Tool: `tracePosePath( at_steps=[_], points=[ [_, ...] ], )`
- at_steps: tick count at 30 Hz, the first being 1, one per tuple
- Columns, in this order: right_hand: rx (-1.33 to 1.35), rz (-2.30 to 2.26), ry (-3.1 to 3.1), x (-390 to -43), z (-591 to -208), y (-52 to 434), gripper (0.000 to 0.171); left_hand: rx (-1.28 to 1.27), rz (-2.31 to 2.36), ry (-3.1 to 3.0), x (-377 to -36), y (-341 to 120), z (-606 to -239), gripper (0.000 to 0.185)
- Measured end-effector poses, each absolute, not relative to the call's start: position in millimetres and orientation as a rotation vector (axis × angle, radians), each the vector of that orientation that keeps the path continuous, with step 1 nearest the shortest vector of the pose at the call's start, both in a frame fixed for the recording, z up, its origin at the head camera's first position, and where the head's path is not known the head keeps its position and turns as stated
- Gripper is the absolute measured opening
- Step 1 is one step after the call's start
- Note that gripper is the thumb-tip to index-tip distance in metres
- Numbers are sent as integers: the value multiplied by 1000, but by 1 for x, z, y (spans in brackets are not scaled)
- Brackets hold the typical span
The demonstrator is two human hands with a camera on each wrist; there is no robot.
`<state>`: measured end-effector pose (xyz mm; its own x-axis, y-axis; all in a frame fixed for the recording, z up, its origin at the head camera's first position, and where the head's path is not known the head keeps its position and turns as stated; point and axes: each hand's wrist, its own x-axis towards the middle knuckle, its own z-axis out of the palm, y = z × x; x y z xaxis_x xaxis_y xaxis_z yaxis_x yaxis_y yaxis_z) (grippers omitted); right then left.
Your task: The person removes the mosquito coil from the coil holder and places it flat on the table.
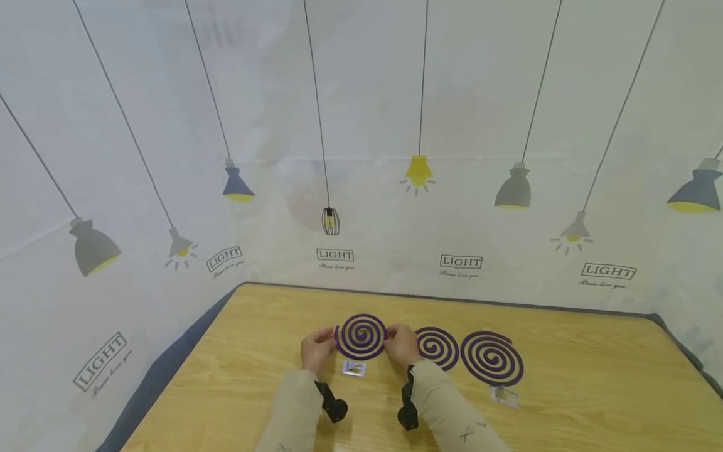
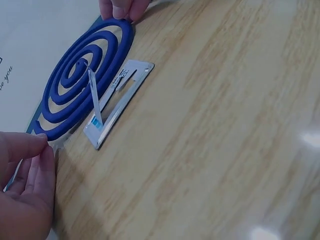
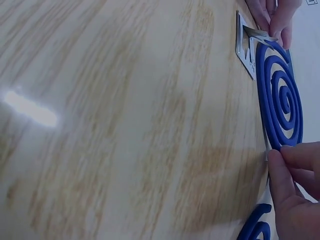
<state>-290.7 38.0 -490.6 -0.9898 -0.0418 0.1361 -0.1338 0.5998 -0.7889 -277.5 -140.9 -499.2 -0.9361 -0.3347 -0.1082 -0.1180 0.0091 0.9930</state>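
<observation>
A dark spiral mosquito coil (image 1: pixel 364 334) is held between both hands just above a small metal coil stand (image 1: pixel 353 368). My left hand (image 1: pixel 318 349) pinches its left edge, near the outer end, between thumb and fingers. At the opposite edge, my right hand (image 1: pixel 403 345) grips the rim with thumb and fingertips. In the left wrist view the stand (image 2: pixel 144 70) lies flat on the table with one thin prong bent up. That prong's tip overlaps the middle of the coil (image 2: pixel 124 40); whether it touches cannot be told.
To the right lie a second coil (image 1: pixel 433 347), partly behind my right hand, and a third, larger-looking coil (image 1: pixel 493 360). Another metal stand (image 1: pixel 504 396) sits by the third coil's near edge. A wall sheet (image 1: pixel 384 238) printed with lamps borders the wooden table (image 1: pixel 593 376).
</observation>
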Motion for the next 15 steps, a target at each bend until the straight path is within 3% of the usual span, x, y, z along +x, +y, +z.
tracePosePath(
  at_steps=[4, 9, 12, 14, 15],
  points=[
    [135, 1376, -2733, -304, -509, 39, 19, 486, -2027, -2128, -278, -143, -503, 32],
    [318, 1368, -2591, -364, -601, 49, 19, 468, -1996, -2136, -280, -145, -505, 29],
    [283, 1382, -2634, -348, -576, 47, 18, 448, -1989, -2136, -280, -146, -506, 29],
    [250, 1369, -2658, -381, -625, 50, 18, 435, -1976, -2141, -279, -145, -506, 29],
    [229, 1375, -2683, -383, -627, 50, 18, 429, -1967, -2145, -279, -145, -506, 29]
  ],
)
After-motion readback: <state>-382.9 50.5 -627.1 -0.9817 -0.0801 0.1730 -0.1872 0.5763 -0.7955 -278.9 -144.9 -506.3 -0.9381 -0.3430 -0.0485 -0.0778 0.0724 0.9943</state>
